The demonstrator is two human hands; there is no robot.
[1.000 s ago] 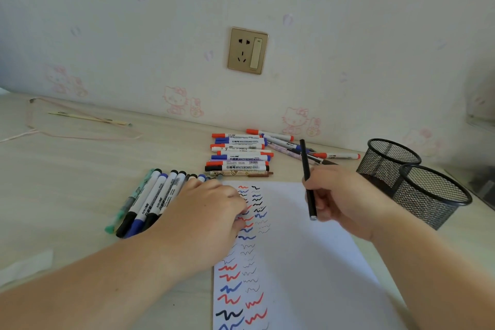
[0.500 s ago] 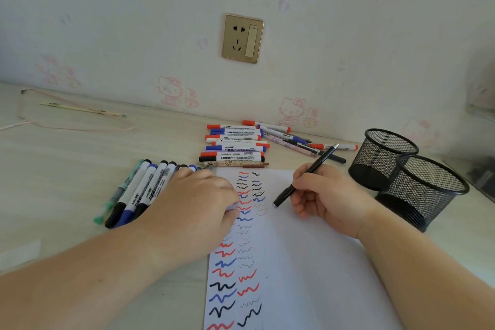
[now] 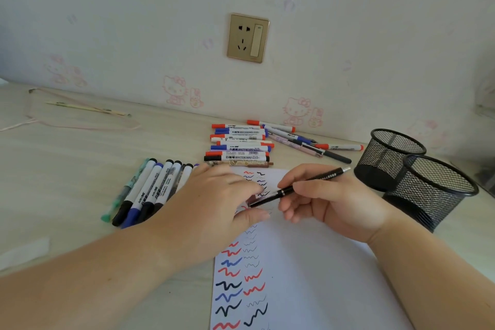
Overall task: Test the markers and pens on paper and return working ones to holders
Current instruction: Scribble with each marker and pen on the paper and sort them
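Observation:
My right hand (image 3: 332, 203) grips a black pen (image 3: 316, 178) that lies almost level above the white paper (image 3: 308, 262), its front end pointing left. My left hand (image 3: 214, 203) rests on the paper's upper left, and its thumb and fingers pinch the pen's front end. Red, blue and black squiggles run down the paper's left side. Several markers (image 3: 150, 190) lie in a row left of my left hand. More whiteboard markers (image 3: 238, 147) are stacked behind the paper, with loose pens (image 3: 308, 142) beside them. Two black mesh holders (image 3: 388, 158) (image 3: 439, 185) stand at the right.
A wall with a gold socket (image 3: 247, 37) rises close behind the desk. At the far left lie a thin pink cord (image 3: 80, 126) and a slim stick (image 3: 85, 108). A white paper scrap (image 3: 24, 252) sits near the left front edge.
My right hand tipped the pen from upright to nearly level and brought its front end leftward to my left hand, whose thumb now reaches out under the pen.

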